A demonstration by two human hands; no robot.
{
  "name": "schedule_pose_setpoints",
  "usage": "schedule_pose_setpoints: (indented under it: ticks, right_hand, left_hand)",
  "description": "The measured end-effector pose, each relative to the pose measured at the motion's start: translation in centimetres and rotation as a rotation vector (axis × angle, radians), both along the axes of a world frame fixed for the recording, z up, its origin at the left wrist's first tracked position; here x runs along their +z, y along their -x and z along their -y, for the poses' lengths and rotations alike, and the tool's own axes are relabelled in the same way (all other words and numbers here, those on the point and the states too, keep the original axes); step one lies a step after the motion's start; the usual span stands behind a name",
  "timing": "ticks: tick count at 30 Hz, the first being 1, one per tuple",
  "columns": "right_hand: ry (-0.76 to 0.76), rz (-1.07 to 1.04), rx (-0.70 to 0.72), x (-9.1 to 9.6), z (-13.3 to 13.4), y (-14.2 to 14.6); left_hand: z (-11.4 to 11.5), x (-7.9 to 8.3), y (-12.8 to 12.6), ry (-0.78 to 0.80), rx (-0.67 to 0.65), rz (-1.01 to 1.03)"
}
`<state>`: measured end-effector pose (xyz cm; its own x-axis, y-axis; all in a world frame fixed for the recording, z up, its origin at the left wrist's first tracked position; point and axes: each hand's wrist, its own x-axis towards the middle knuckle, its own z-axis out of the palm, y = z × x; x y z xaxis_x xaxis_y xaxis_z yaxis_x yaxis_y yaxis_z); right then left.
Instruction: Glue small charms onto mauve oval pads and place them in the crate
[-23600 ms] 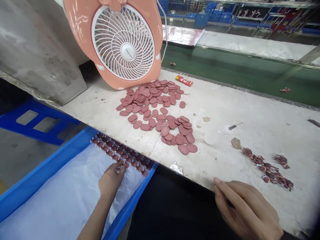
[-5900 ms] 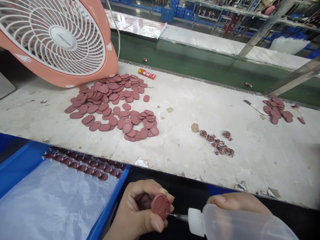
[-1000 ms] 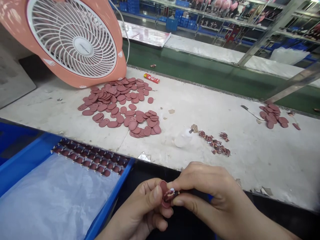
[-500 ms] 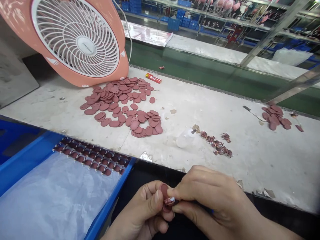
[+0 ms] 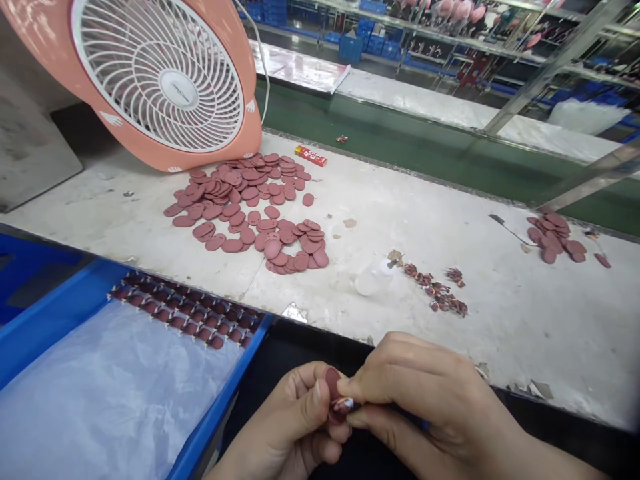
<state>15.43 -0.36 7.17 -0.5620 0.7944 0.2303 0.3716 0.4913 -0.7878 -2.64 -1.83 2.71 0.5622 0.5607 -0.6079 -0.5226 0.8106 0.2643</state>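
Observation:
My left hand [image 5: 295, 420] is closed on a flat maroon oval piece [image 5: 331, 380], held between thumb and fingers just past the table's near edge. A small bow-like piece [image 5: 343, 405], maroon with white, lies across the oval's middle. My right hand [image 5: 425, 393] pinches at it from the right, thumb and fingertips pressed against the oval's side. Those fingertips partly hide the bow-like piece. On the table ahead is a small heap of similar bow-like pieces [image 5: 435, 290]. Further left spreads a large pile of maroon ovals [image 5: 233, 190].
A pink fan [image 5: 185, 93] stands behind the pile. A blue tray [image 5: 220, 413] at lower left holds rows of ovals with bow-like pieces on a plastic sheet. A translucent bottle [image 5: 367, 280], a red packet [image 5: 311, 156] and more ovals [image 5: 550, 233] lie about. Beyond runs a green belt [image 5: 400, 133].
Both hands keep the same grip and have barely shifted. The view has moved slightly. A small piece on the green belt has travelled to the right.

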Motion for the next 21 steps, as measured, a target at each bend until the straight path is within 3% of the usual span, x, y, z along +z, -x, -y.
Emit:
schedule_pose_setpoints:
  ticks: [21]
  right_hand:
    - [0.001,-0.003,0.006,-0.1,-0.71,0.88]
  left_hand:
    - [0.2,-0.97,0.31,-0.019,0.085,0.019]
